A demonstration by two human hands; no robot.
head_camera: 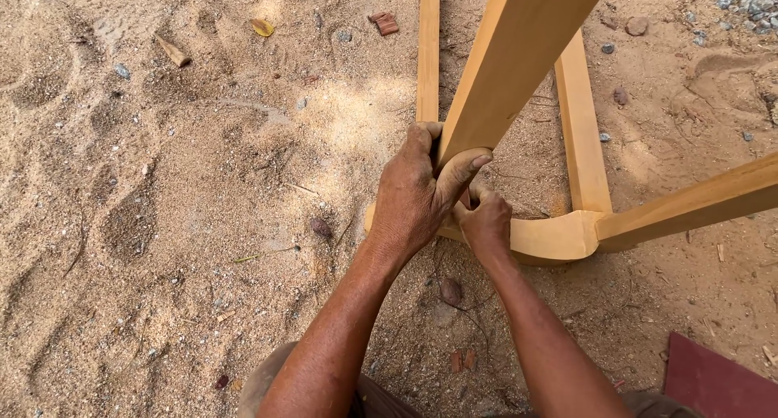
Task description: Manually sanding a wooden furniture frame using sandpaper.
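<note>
Wooden frame (559, 232), pale yellow, lies on sandy ground (162, 223); two rails run away from the person, one crosspiece near, another rail off to the right. A separate upright plank (510, 61) rises from the near-left corner, tilted toward the camera.

Left hand (413, 195) wraps the rounded foot of the plank, thumb across its face, clenched on it. Right hand (486, 219) sits just beside and below, fingers curled on the crosspiece where the plank meets it; how firmly it presses, cannot tell.

Judgement: the plank is being seated or tested at the corner joint. The next move likely calls for steady downward or twisting pressure while the frame is kept from sliding in loose sand.

Both forearms reach forward, close together, wrists bent down. Stones (750, 5), a dry leaf (262, 27) and a dark red board (713, 381) lie around.
</note>
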